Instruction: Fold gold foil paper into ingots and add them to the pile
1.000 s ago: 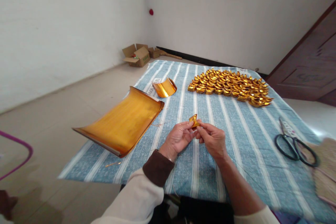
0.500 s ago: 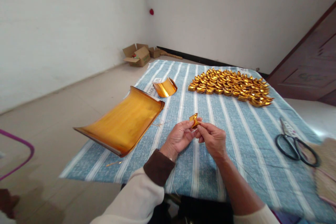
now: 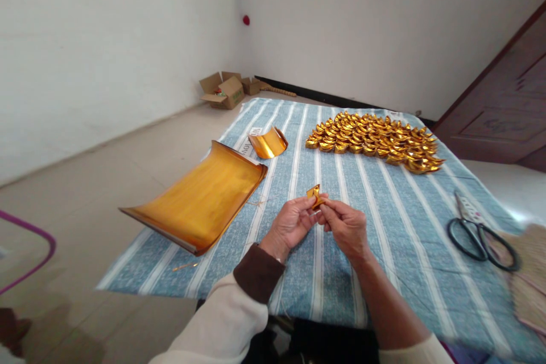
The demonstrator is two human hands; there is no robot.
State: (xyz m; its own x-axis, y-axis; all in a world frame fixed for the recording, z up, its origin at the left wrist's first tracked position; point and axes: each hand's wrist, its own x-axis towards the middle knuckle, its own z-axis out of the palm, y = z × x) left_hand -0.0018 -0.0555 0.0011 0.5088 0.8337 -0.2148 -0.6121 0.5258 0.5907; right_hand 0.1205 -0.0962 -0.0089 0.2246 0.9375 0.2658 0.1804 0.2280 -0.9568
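Both hands busy: left hand [image 3: 292,220] and right hand [image 3: 345,224] pinch one small, shiny gold foil-paper piece [image 3: 314,192] between fingertips, held above the near half of the desk, which is covered by a blue-and-white striped cloth [image 3: 315,290]. Piece looks part-folded, not yet boat-shaped like the rest; exact folds hidden by fingers.

Done: a large batch of gold, boat-shaped folded foil pieces [image 3: 371,139], packed in rows at far right; too many to count. Left, apparently: a small curled stack of gold foil sheets [image 3: 269,143] and a big rectangular gold sheet stack [image 3: 200,196], both unfolded. Can't tell how many sheets. Black-handled metal scissors [image 3: 471,215] lie at right, not in use.

Writing: dark printed lettering [image 3: 255,131] on the cloth beside the curled stack, partly covered; "W" and "lov" readable. Greenish print on the brown cardboard box [image 3: 232,92] on the floor, illegible. No brand readable.
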